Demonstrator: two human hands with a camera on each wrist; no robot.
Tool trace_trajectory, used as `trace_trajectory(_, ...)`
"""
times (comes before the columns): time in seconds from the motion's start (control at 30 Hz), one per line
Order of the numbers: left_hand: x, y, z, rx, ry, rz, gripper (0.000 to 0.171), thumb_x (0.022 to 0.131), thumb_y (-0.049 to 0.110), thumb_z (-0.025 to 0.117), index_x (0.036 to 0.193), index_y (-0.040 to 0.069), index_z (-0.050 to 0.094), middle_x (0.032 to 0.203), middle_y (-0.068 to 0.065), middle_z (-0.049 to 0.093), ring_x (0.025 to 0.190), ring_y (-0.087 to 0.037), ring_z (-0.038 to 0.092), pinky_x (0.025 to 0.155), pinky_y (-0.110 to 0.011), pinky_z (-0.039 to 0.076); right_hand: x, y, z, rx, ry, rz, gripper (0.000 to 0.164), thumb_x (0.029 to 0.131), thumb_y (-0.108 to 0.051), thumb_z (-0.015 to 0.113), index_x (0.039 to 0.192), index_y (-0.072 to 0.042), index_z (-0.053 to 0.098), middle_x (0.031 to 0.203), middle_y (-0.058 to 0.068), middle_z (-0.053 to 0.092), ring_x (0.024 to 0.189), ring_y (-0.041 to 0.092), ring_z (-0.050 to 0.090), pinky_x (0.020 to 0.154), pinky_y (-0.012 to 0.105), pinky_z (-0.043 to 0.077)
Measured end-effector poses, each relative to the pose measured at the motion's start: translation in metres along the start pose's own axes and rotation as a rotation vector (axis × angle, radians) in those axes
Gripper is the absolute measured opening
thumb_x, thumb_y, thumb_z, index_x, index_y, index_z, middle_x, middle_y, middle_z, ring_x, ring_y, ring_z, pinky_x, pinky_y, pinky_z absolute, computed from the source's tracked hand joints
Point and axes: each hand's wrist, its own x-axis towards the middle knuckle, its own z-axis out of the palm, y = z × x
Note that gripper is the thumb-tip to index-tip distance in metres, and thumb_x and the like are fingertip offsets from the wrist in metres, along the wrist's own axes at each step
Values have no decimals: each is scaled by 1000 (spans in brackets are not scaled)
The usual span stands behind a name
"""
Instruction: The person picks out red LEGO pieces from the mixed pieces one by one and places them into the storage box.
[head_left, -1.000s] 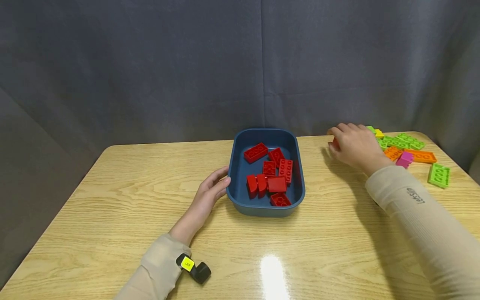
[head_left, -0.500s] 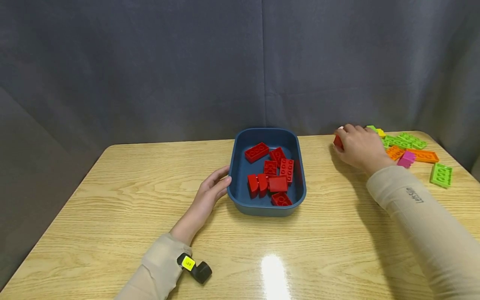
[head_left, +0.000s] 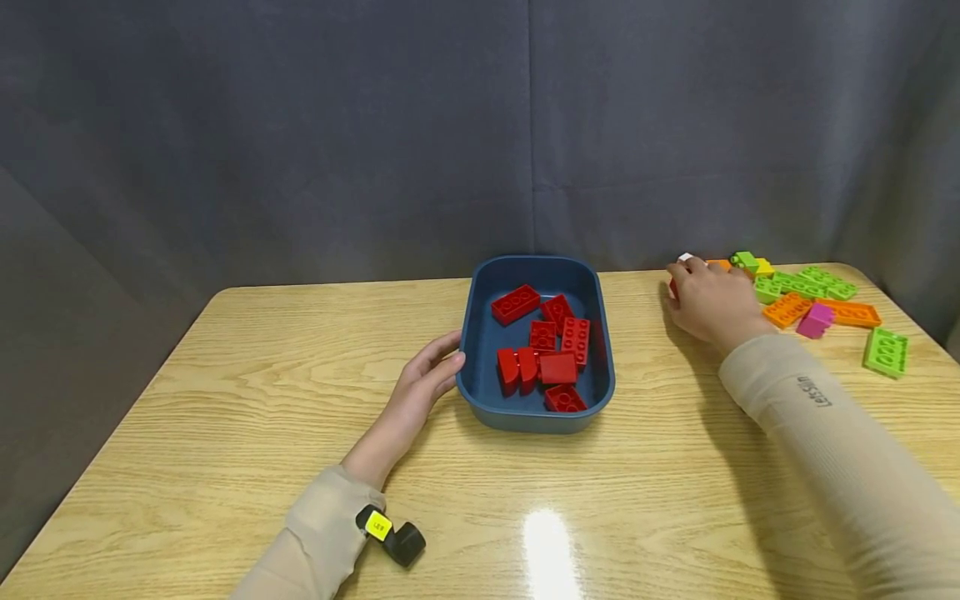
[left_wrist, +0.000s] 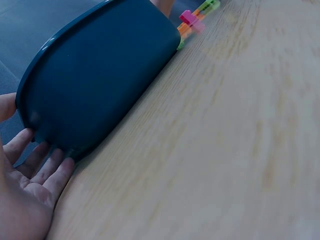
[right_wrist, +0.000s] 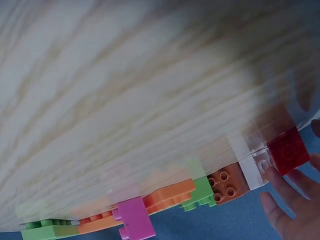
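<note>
In the head view my left hand rests against the left side of a dark blue plastic bin. The left wrist view shows its outstretched fingers touching the bin's outer wall. Inside the bin lie several red toy bricks. At the table's back right my right hand reaches over a red brick, its fingers bent round it. Most of that brick is hidden by the hand in the head view. A white brick stands right beside it, close to the fingertips.
Right of my right hand lie orange, magenta, yellow and green bricks, loosely grouped towards the table's right edge. A dark curtain hangs behind the table.
My right hand has shifted and lowered slightly around the red brick, uncovering orange and green bricks behind it. The left hand stays against the bin.
</note>
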Motion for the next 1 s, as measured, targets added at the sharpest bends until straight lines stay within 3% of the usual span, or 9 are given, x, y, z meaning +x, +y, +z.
trace_trajectory(0.13,0,0,0,-4,2,3,48,96,27,48,140,9,42,147,-12,41,131,-22,42,113,-49,35,1,-2,1,18,-10,-11,43,87,-18,53,125,2,50,116,29,55,96,45,55,79,65,49)
trace_trajectory(0.6,1,0,0,-3,0,2,49,96,27,48,141,8,41,148,-13,41,131,-22,41,112,-49,35,-1,-4,2,22,70,-56,28,88,-12,50,106,7,58,99,27,56,80,38,58,64,57,53)
trace_trajectory(1.0,0,0,1,-13,0,5,49,96,26,48,141,7,41,148,-14,40,132,-24,41,112,-49,34,-2,-4,0,46,14,-37,33,86,-17,55,109,6,57,98,26,55,80,38,57,67,57,53)
